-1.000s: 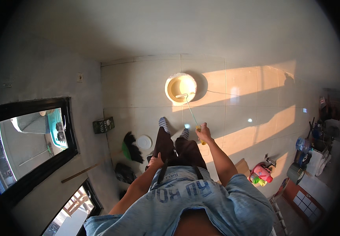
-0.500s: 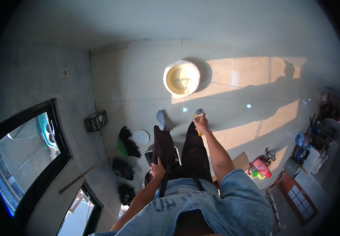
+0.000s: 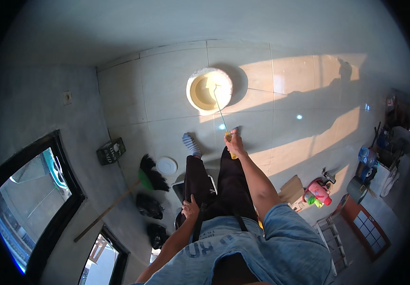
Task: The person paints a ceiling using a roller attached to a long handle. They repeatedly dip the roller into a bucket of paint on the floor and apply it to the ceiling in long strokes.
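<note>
My right hand [image 3: 236, 143] is closed around the yellow handle of a paint roller [image 3: 221, 114]. Its thin metal rod slants forward into a round bucket [image 3: 229, 84] on the floor ahead of my feet. Cream-coloured paint [image 3: 202, 96] fills the bucket's lower part, and the roller head lies inside, coated the same colour and hard to make out. The bucket's rim is smeared pale. On my left thigh rests my left hand [image 3: 190, 207], holding nothing, its fingers laid over the dark trousers.
A white round lid [image 3: 167, 166] lies left of my striped-sock foot, beside a black-bristled broom [image 3: 153, 175]. Black plastic bags [image 3: 149, 205] and a dark box [image 3: 111, 151] stand along the left wall. Cardboard [image 3: 292, 190], a pink item [image 3: 320, 192] and a ladder [image 3: 331, 240] are at right.
The view has shifted slightly, so the bucket sits a little farther left and up. Inside it, the roller head has turned and moved toward the far side. My left hand stays on my thigh.
</note>
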Demonstrator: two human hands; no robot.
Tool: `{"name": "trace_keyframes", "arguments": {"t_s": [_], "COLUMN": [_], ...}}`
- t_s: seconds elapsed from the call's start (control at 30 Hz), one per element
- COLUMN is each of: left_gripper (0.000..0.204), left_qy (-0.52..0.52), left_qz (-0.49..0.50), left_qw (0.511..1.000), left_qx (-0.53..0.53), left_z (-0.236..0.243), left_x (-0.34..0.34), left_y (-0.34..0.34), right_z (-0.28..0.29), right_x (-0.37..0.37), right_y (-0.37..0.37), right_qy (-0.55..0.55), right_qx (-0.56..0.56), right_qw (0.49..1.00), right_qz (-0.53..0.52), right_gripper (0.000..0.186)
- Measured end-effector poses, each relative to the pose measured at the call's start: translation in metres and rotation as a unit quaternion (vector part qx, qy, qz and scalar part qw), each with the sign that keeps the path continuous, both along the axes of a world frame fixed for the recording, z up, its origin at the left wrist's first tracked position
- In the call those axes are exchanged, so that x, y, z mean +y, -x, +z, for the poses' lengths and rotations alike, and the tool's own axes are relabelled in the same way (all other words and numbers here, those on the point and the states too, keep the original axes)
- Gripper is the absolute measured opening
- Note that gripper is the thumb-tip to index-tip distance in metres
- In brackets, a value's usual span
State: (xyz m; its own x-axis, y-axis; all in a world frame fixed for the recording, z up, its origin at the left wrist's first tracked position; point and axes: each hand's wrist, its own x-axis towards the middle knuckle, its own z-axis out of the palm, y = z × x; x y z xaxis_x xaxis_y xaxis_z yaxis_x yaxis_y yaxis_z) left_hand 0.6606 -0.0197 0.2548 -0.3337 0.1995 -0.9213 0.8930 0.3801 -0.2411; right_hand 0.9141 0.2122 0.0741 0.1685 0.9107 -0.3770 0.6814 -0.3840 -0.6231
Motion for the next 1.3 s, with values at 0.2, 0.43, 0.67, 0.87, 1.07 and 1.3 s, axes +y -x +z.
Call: {"name": "trace_keyframes", "arguments": {"t_s": [0.2, 0.43, 0.67, 0.87, 1.07, 1.3], "left_gripper": [0.055, 0.051, 0.051, 0.05, 0.047, 0.055], "left_qy": [-0.01, -0.015, -0.011, -0.03, -0.038, -0.026], "left_qz": [-0.004, -0.006, 0.001, -0.004, 0.028, 0.055], "left_qw": [1.0, 1.0, 1.0, 0.999, 0.998, 0.998], "left_qx": [-0.014, -0.009, -0.013, -0.019, -0.029, -0.025], "left_z": [-0.004, -0.002, -0.007, -0.01, -0.014, -0.024], "left_x": [-0.006, -0.001, 0.0, -0.004, 0.0, -0.003], "left_y": [0.011, 0.021, 0.027, 0.03, 0.029, 0.032], "right_z": [0.0, 0.031, 0.12, 0.128, 0.191, 0.212], "right_x": [0.007, 0.0, -0.014, -0.023, 0.027, 0.074], "right_y": [0.015, 0.024, 0.005, -0.009, -0.016, -0.014], "right_qy": [0.081, 0.153, 0.194, 0.218, 0.3, 0.374], "right_qx": [-0.001, 0.046, 0.057, -0.004, -0.025, -0.018], "right_qw": [0.997, 0.986, 0.979, 0.974, 0.949, 0.921], "right_qz": [0.002, -0.035, -0.019, 0.058, 0.091, 0.103], "right_gripper": [0.05, 0.048, 0.042, 0.045, 0.04, 0.043]}}
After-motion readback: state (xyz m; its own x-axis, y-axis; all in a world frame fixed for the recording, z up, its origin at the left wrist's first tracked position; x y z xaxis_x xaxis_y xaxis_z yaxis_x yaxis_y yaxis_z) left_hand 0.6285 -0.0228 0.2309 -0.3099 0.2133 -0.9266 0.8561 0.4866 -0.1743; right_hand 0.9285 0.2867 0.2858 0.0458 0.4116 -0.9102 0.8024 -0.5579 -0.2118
